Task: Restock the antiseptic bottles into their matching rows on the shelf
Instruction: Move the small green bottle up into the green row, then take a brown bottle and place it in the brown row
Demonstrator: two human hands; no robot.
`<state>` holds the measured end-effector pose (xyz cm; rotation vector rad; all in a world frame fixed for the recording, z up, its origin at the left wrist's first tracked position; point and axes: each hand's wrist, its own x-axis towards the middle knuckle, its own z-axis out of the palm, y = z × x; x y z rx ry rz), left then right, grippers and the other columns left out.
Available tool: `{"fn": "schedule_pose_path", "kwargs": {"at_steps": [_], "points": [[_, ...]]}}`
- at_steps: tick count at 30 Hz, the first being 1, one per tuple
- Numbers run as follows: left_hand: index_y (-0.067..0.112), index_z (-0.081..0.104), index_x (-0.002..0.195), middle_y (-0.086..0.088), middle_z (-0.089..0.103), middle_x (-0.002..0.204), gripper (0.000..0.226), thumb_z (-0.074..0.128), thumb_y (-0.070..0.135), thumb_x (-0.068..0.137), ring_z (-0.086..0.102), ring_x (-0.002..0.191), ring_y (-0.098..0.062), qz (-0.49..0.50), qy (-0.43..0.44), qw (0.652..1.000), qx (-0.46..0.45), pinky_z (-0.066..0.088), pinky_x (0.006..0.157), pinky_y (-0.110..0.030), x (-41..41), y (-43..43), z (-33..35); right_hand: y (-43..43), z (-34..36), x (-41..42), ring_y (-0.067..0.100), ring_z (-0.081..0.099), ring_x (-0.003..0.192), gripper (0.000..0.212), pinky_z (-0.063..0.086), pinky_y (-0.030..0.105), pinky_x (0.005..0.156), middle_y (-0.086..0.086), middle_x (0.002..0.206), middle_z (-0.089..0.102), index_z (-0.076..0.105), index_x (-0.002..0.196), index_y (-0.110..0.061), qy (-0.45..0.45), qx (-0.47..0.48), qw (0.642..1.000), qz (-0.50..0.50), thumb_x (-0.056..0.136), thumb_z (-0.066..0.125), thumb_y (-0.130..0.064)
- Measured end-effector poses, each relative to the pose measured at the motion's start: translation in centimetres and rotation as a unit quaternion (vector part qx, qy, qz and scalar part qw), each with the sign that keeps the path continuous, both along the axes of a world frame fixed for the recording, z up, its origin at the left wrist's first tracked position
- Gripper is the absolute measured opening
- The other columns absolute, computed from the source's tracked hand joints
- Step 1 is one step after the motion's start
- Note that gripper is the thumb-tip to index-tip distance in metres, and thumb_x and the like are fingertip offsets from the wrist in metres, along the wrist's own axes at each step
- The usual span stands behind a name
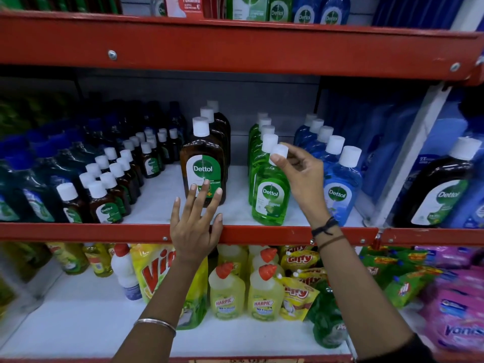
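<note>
On the middle shelf (157, 233) stand rows of white-capped antiseptic bottles. My right hand (301, 179) pinches the cap of the front green bottle (269, 203), which tilts slightly at the head of the green row. A brown bottle (203, 169) heads the brown row to its left. In front of that brown bottle my left hand (195, 226) hovers with fingers spread, holding nothing, the palm over the shelf's red front edge. A blue bottle (340, 192) leads the row to the right of the green one.
Small brown bottles (104, 203) and dark green ones fill the shelf's left side. A large brown bottle (440, 189) stands past a white upright on the right. A bare strip lies between the brown and green rows. Yellow cleaner bottles (264, 294) and pouches sit on the shelf below.
</note>
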<state>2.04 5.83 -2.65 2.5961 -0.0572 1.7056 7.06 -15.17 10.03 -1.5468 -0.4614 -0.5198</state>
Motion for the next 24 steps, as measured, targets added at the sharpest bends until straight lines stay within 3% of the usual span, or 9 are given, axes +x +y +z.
{"fn": "schedule_pose_path", "kwargs": {"at_steps": [10, 17, 21, 22, 24], "points": [[0.027, 0.037, 0.146, -0.006, 0.042, 0.151, 0.048, 0.035, 0.038, 0.099, 0.038, 0.140, -0.024, 0.008, 0.024, 1.000, -0.018, 0.033, 0.109, -0.051, -0.3, -0.1, 0.0, -2.3, -0.5, -2.2, 0.009, 0.067, 0.098, 0.041, 0.053, 0.022, 0.088, 0.003, 0.108, 0.070, 0.062, 0.120, -0.010, -0.056, -0.026, 0.998, -0.033, 0.082, 0.071, -0.024], [0.021, 0.043, 0.144, -0.008, 0.040, 0.152, 0.047, 0.036, 0.034, 0.100, 0.036, 0.141, -0.026, -0.001, 0.026, 0.999, -0.026, 0.033, 0.108, -0.055, -0.7, -0.4, 0.0, -12.7, 1.3, -3.4, 0.003, 0.064, 0.094, 0.023, 0.050, 0.021, 0.083, 0.006, 0.104, 0.068, 0.063, 0.112, -0.007, -0.196, 0.054, 0.957, -0.208, 0.091, 0.061, -0.017], [0.017, 0.046, 0.142, -0.010, 0.041, 0.152, 0.047, 0.037, 0.034, 0.099, 0.038, 0.139, -0.029, -0.002, 0.031, 0.999, -0.035, 0.033, 0.108, -0.055, -0.8, -0.7, 0.1, -20.1, 1.9, -1.3, 0.020, 0.061, 0.101, 0.023, 0.051, 0.037, 0.089, -0.005, 0.105, 0.062, 0.061, 0.112, -0.014, -0.213, 0.081, 0.915, -0.333, 0.091, 0.060, -0.023], [0.016, 0.047, 0.142, -0.010, 0.041, 0.151, 0.047, 0.036, 0.034, 0.099, 0.039, 0.139, -0.029, -0.001, 0.031, 0.999, -0.038, 0.033, 0.108, -0.055, -0.9, -0.7, 0.2, -21.7, 2.0, -0.6, 0.022, 0.059, 0.105, 0.027, 0.050, 0.035, 0.091, -0.008, 0.108, 0.059, 0.059, 0.116, -0.015, -0.197, 0.066, 0.916, -0.343, 0.091, 0.061, -0.025], [0.014, 0.049, 0.140, -0.011, 0.042, 0.151, 0.048, 0.035, 0.034, 0.100, 0.040, 0.138, -0.030, -0.001, 0.036, 0.998, -0.043, 0.033, 0.108, -0.055, -0.9, -0.7, 0.2, -24.5, 2.4, 0.6, 0.020, 0.056, 0.109, 0.041, 0.046, 0.015, 0.090, 0.001, 0.116, 0.059, 0.053, 0.125, -0.009, -0.126, 0.018, 0.938, -0.322, 0.089, 0.063, -0.025]]}}
